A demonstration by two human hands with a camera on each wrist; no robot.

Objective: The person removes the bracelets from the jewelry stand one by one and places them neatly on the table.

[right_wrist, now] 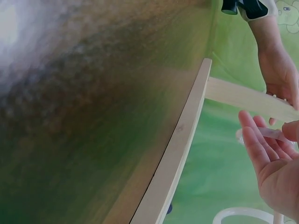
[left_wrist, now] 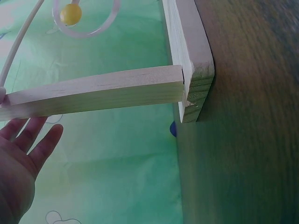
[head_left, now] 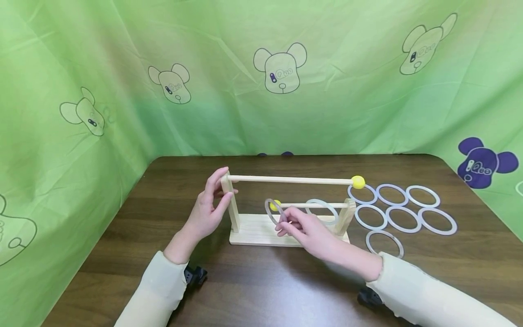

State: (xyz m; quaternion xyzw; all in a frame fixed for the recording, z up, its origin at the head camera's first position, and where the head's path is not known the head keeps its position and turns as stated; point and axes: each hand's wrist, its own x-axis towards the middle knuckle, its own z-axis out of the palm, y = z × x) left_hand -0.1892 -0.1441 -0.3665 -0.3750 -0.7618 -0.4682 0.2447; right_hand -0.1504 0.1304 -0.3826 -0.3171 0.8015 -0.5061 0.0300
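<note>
Ring held at the tip of the lower rod while the other hand braces the stand

The right hand [head_left: 304, 229] pinches a clear ring [head_left: 273, 210] between thumb and fingertips, upright, right at the yellow knob [head_left: 276, 205] that ends the lower rod [head_left: 312, 205]; whether the ring has passed over the knob cannot be told. Another ring [head_left: 323, 211] already hangs on that rod, just beyond this hand. The left hand [head_left: 208, 211] has its fingers nearly straight, resting against the upright post [head_left: 231, 202] of the wooden stand [head_left: 261, 231], not curled round it. Seven spare rings [head_left: 402, 212] lie flat on the table [head_left: 286, 281], well off to the right hand's far side. The risk as I judge it: the ring could catch on the knob and, with only a fingertip pinch, twist loose and drop, or the push could shove the light stand sideways if the left hand's bracing is slack
</note>
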